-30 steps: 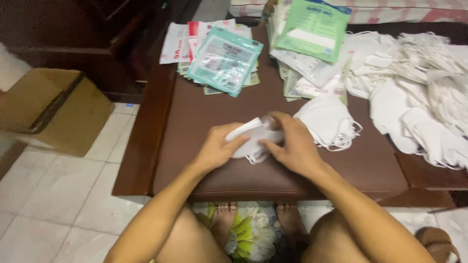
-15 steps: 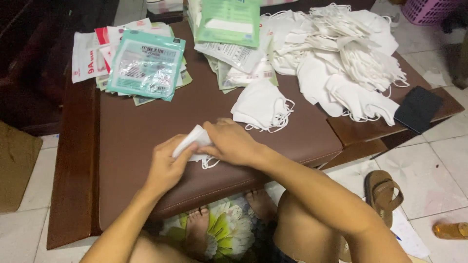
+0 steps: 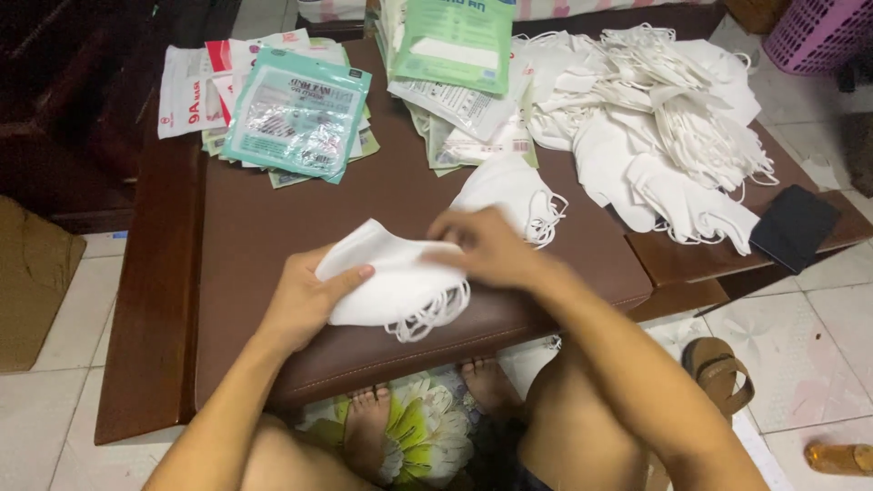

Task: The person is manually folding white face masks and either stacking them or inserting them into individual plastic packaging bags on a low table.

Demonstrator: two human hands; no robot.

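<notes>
The left hand grips the left end of a white face mask, thumb laid across the top and fingers curled beneath. The right hand presses down on the mask's right end, fingers closed over the fabric. The mask lies between the two hands at the near edge of the tabletop, and its thin ear loops dangle over that edge.

The tabletop is a dark brown padded surface set in a wooden frame. Just beyond the right hand rests a single white mask, its loops trailing to the right. Farther back on the right spreads a loose heap of white masks, too tangled to count. At the back left lies a fan of flat packets, with a teal one on top; the exact number underneath cannot be told. At the back centre stands a second stack of packets, topped by a green one. One black flat object sits on the wooden ledge at the far right.

The floor is pale tile. One brown sandal lies to the right, a cardboard box stands to the left, and a pink slotted basket shows at the top right corner. The person's two bare feet rest on a flowered mat under the table.
</notes>
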